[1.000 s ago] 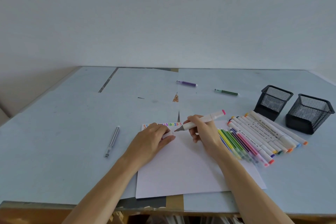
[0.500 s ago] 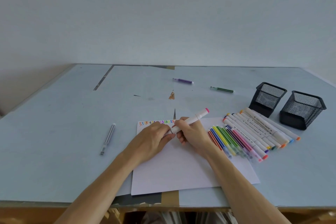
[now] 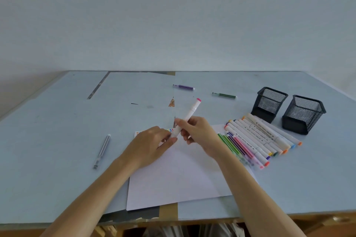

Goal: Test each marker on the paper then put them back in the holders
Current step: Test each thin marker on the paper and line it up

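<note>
We see the right hand [image 3: 200, 132] gripping a white marker [image 3: 187, 117] above the paper [image 3: 179, 179], the left hand [image 3: 152, 144] pinching its lower end

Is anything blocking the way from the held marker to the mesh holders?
Nothing upright. The marker is held above the paper; only the row of flat-lying markers sits on the table between it and the two holders, whose tops look open.

Two bare forearms enter from about 6 o'clock, slim and uncovered up to the frame edge. The left hand [image 3: 152, 144] and the right hand [image 3: 200, 134] wear no gloves. Short nails, as far as the soft focus allows.
</note>
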